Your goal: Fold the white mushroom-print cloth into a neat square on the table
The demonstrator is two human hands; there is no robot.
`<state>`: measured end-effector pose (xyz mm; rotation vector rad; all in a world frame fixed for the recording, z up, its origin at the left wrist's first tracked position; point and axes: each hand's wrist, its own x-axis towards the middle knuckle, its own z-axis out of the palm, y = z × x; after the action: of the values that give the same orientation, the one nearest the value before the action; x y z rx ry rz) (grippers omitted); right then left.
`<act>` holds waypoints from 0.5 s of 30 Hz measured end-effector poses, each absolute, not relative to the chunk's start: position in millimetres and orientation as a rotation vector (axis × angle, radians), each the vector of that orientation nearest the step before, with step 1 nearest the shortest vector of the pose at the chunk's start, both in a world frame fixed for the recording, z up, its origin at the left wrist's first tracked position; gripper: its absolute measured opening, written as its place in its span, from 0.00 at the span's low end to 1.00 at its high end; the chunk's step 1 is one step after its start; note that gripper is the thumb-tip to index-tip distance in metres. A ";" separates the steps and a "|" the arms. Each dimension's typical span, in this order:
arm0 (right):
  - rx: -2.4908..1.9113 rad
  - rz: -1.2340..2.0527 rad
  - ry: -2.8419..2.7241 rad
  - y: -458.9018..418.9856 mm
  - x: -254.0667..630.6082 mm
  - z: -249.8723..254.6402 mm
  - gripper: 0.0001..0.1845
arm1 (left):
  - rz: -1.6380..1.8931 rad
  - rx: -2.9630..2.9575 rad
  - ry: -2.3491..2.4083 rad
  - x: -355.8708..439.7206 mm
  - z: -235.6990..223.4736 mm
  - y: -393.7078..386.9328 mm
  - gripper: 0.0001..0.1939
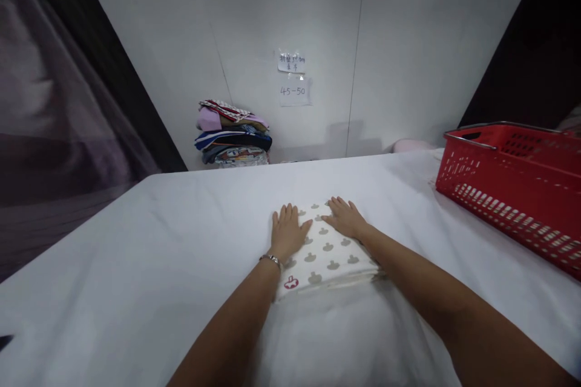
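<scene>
While both hands lie flat upon it, the cloth point(333, 248) sits folded into a compact block near the middle of the bench point(181, 242); it is white, printed with rows of grey-beige mushrooms, and one red-outlined mushroom marks its near left corner; its near edge shows a layered fold. The left hand point(289, 234) presses on the left side, fingers together and thumb held out; the right hand point(347, 219) rests on the far right part, fingers slightly spread; neither pinches the fabric.

The bench wears a smooth white cover with faint creases; behind it rises a pale grey wall point(408, 42) with thin vertical seams, bearing two paper notes point(295, 92), the lower reading 45-50; a dark purplish curtain point(68, 91) hangs at left.

Beyond the far edge, a stack of clothes point(233, 136) leans against the wall, mixing lilac, blue, black and patterned pieces; a red basket point(512, 178) with slotted sides stands at right, well apart from the cloth; the right forearm point(417, 272) hides the cloth's right edge; a bracelet point(271, 259) circles the left wrist.
</scene>
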<state>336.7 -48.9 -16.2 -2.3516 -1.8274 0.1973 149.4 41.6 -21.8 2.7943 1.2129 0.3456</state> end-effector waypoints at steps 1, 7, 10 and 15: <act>-2.364 0.206 -1.821 -48.8 337.4 -19.6 0.42 | 0.344 2.797 1.217 148.7 -24.0 41.6 0.36; -2.373 0.238 -1.821 -46.7 340.1 -19.8 0.41 | 0.331 2.789 1.230 149.6 -24.4 43.3 0.38; -2.386 0.303 -1.825 -45.5 337.0 -6.9 0.39 | 0.268 2.761 1.223 152.3 -15.3 46.1 0.37; -2.359 0.245 -1.846 -73.3 319.3 10.5 0.37 | 0.234 2.675 1.171 137.5 0.3 37.7 0.36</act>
<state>319.3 -73.3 10.5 -2.3593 -1.8456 0.2451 137.5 37.7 0.3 2.6748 1.1707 0.2337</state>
